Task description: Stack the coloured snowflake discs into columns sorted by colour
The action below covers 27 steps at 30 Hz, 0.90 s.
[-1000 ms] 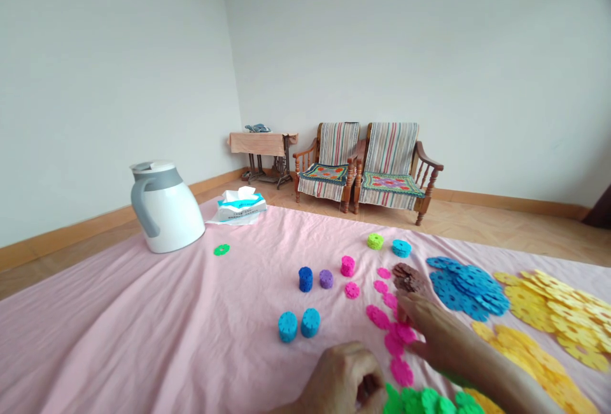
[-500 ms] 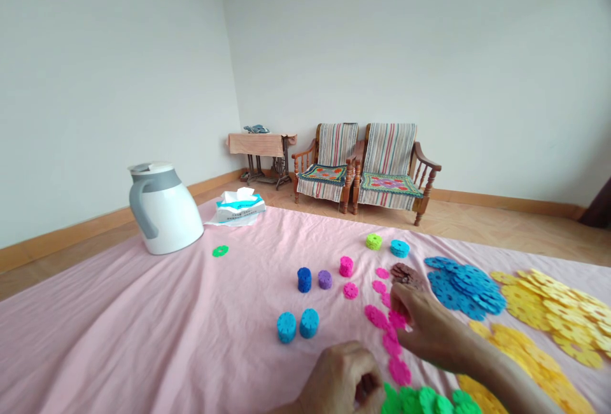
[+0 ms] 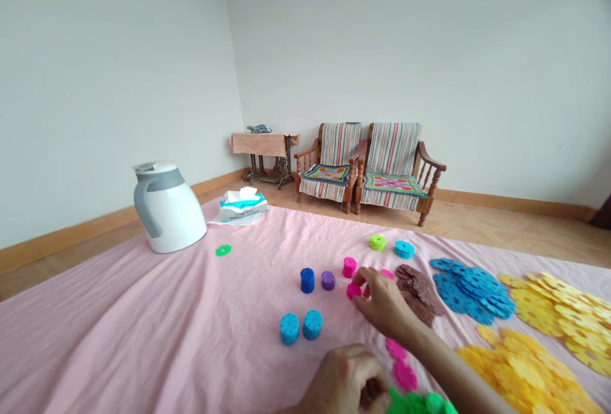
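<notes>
My right hand [image 3: 383, 301] reaches across the cloth, its thumb and fingers closed about a pink notched disc [image 3: 354, 290]; whether one or more discs are in the pinch I cannot tell. Just beyond it stands a short stack of pink discs [image 3: 350, 267]. Several loose pink discs [image 3: 405, 375] lie partly hidden under my right forearm. My left hand [image 3: 344, 379] rests curled at the bottom edge, beside a pile of green discs [image 3: 420, 403]; what its fingers hold, if anything, is hidden. To the left are a purple stack [image 3: 328, 280], a dark blue stack [image 3: 307, 280] and two light blue stacks [image 3: 312, 325].
Brown [image 3: 417, 290], blue [image 3: 472, 290] and yellow disc piles [image 3: 563, 318] spread to the right. Lime [image 3: 377, 242] and light blue stacks [image 3: 403, 249] stand farther back. A white jug [image 3: 176, 217], a tissue box [image 3: 243, 207] and one green disc [image 3: 223, 250] are at left.
My right hand has moved left from the loose pink discs to the pink disc near the pink stack. Fewer loose pink discs show. My left hand has hardly moved.
</notes>
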{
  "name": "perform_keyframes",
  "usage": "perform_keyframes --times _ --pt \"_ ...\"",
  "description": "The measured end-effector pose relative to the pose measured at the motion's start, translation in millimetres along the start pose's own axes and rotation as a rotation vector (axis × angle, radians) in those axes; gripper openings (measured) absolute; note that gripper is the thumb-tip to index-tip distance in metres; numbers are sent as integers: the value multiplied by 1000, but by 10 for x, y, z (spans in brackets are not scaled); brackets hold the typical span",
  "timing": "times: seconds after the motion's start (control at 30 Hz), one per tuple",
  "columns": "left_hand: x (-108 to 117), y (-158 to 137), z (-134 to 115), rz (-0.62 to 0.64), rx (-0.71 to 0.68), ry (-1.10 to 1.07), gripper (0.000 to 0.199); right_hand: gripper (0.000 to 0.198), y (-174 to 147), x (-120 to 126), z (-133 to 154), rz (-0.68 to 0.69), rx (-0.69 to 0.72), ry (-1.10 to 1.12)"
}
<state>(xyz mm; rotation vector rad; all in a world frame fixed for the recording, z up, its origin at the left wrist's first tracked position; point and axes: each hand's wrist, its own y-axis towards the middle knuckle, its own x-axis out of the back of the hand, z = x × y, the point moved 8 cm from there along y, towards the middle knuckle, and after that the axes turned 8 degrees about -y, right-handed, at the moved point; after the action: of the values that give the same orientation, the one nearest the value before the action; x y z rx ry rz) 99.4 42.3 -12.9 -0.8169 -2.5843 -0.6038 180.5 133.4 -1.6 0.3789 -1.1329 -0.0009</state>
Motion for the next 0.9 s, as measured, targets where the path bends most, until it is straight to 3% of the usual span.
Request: perform_keyframes --times 0.9 --pt "-24 -4 30 15 22 6 13 17 41 -56 -45 56 16 -22"
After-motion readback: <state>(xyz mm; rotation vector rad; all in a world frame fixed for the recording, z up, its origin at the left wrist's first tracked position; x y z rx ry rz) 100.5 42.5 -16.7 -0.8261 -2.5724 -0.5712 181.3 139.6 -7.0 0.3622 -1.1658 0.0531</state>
